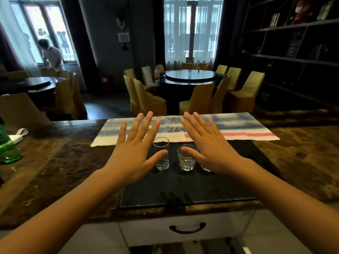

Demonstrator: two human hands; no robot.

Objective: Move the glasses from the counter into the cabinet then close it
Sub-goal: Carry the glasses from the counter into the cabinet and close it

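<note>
Both hands hover palm-down with fingers spread over a dark mat (183, 187) on the brown marble table (64, 162). The left hand (135, 153) is beside a tall glass (161, 145), and the right hand (211, 149) is over a short glass (186, 162), hiding most of a third glass (206, 168). A striped cloth (238, 129) lies just behind the mat. Below the table edge is a white drawer (146, 233).

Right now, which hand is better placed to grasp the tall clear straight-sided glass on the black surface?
Left. The open left hand has its thumb right by the tall clear straight-sided glass. The open right hand hovers over the short faceted glass beside it.
</note>
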